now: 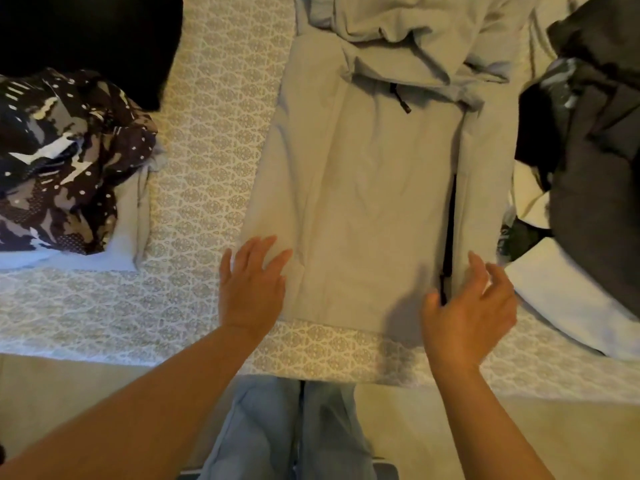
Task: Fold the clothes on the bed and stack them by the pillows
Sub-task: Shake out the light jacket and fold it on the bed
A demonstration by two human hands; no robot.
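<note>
A pale grey-green zip hoodie [367,188] lies flat on the patterned bedspread [211,140], its sides folded in and its hood bunched at the far end. My left hand [251,282] rests flat, fingers spread, on the hoodie's near left corner. My right hand [467,306] hovers over the near right corner by the black zipper [448,237], fingers loosely bent and holding nothing.
A stack of folded clothes with a dark patterned garment [65,161] on top sits at the left, beside a black pillow [86,39]. A heap of dark unfolded clothes [595,161] and a white garment [568,299] lie at the right. The bed edge runs along the near side.
</note>
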